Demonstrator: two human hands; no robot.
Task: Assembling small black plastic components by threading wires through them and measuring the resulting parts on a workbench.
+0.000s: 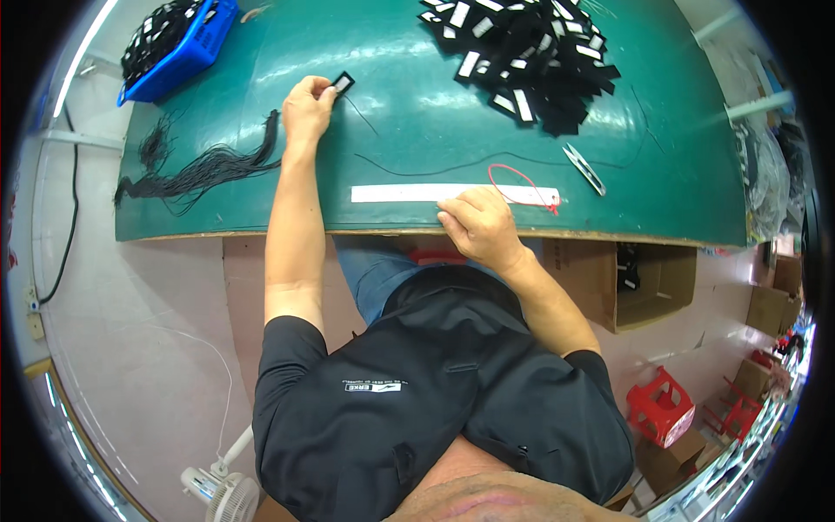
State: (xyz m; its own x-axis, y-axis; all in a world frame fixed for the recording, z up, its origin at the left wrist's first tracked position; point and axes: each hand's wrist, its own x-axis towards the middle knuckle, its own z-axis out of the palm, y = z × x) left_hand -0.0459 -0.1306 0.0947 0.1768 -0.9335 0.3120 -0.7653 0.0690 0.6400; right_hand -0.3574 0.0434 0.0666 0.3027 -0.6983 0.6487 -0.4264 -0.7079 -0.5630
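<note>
Pinched between the thumb and fingers of my left hand [308,109] is a small black fabric tag [344,83] with a white label patch. A short black cord [363,116] trails from beside the tag over the green table. My right hand [481,226] is closed at the table's near edge, its fingertips by a white ruler [396,193]; what they hold, if anything, is too small to make out. A red string loop [490,174] is tied at the ruler's right end. Behind the ruler lies a long black cord [461,164].
Silver thread snips [584,169] lie right of the ruler. A heap of black tags [531,61] covers the far right of the green table [365,43]. Left of my left hand is a bundle of black cords [213,170]; a blue basket [196,43] of tags stands at the far left.
</note>
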